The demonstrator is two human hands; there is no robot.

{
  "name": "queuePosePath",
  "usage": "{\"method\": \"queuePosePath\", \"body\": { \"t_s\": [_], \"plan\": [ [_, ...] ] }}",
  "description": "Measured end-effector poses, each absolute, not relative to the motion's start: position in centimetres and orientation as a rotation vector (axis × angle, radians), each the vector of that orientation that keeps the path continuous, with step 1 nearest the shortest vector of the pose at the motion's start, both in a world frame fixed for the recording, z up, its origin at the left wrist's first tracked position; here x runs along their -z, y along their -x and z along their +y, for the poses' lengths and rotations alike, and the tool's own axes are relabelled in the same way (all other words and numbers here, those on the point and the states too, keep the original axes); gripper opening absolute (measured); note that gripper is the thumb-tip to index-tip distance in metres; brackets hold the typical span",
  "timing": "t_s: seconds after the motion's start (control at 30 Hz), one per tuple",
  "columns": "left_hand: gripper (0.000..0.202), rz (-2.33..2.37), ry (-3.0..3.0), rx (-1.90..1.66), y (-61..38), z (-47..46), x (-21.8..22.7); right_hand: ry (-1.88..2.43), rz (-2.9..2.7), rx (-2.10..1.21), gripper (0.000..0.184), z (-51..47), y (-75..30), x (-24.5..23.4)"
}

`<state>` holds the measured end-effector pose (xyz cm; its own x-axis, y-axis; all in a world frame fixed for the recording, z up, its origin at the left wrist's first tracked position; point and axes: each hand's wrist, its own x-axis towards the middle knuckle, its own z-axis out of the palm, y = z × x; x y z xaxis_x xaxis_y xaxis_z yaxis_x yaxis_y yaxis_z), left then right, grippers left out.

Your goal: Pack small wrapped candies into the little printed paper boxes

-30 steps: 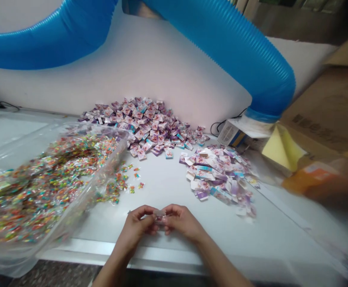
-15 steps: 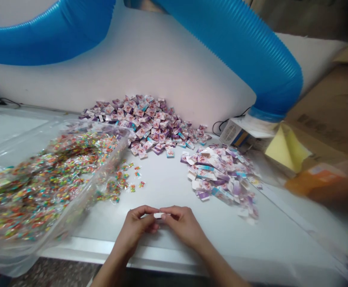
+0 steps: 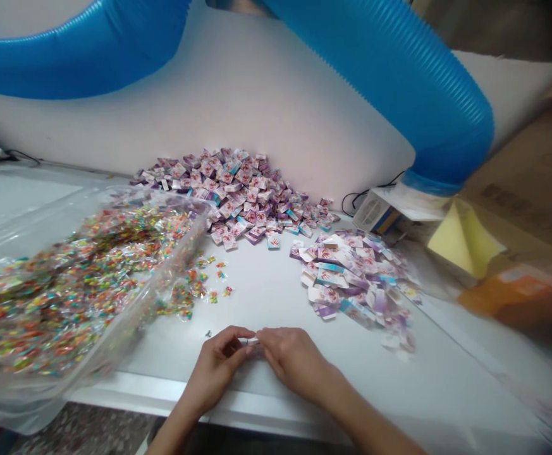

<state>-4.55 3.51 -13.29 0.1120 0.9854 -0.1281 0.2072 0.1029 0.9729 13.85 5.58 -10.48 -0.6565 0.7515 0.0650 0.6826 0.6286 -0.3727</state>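
Close to the table's front edge, my left hand [image 3: 221,359] pinches a small white carton [image 3: 253,341] between thumb and fingertips. My right hand [image 3: 289,354] meets it from the other side, fingers closed over the carton's right end. Most of the carton is hidden by my fingers. A tiny dark scrap [image 3: 208,333] lies on the table just beyond my left hand. To the right is a loose pile of flat, purple-and-white cartons [image 3: 339,272]. Small clear packets of coloured pieces [image 3: 190,284] are scattered to the left.
A clear plastic tub [image 3: 162,287] full of similar packets fills the left. Against the wall rises a heap of small boxes [image 3: 242,189]. A blue ribbed duct [image 3: 399,82] comes down to a white box [image 3: 375,212] at right. Yellow paper [image 3: 465,237] stands beside it.
My right hand has turned over the carton, its fingers now covering more of it. The dark scrap now shows beyond my left hand. The whole view has shifted slightly.
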Motion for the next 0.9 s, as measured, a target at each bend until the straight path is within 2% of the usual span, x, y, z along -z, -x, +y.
{"method": "queuePosePath", "body": {
  "t_s": [0.1, 0.23, 0.3, 0.5, 0.63, 0.8, 0.9],
  "plan": [
    [0.02, 1.291, -1.48, -0.955, 4.9, 3.6, 13.8, 1.017, -2.765, -0.172, 0.017, 5.4, -14.2, 11.3],
    [0.019, 1.145, -1.466, -0.928, 5.4, 3.6, 14.5, 0.787, -2.768, 0.248, 0.037, 4.7, -14.9, 12.7],
    [0.017, 1.132, -1.555, -0.947, 5.6, 3.6, 15.0, 0.742, -2.708, 0.334, 0.039, 4.4, -15.2, 13.4],
    [0.027, 1.111, -2.04, -1.075, 5.9, 3.2, 16.8, 0.802, -2.517, 0.246, 0.034, 4.0, -14.7, 14.0],
    [0.027, 1.244, -1.949, -1.032, 5.9, 3.1, 16.8, 0.913, -2.462, 0.106, 0.024, 4.2, -13.5, 13.2],
    [0.024, 1.218, -1.804, -0.96, 6.1, 3.3, 16.3, 0.916, -2.48, -0.093, 0.024, 4.8, -13.6, 12.6],
    [0.022, 1.221, -1.789, -0.956, 6.1, 3.5, 16.1, 0.902, -2.537, -0.08, 0.024, 4.9, -14.0, 12.8]
  ]
}}
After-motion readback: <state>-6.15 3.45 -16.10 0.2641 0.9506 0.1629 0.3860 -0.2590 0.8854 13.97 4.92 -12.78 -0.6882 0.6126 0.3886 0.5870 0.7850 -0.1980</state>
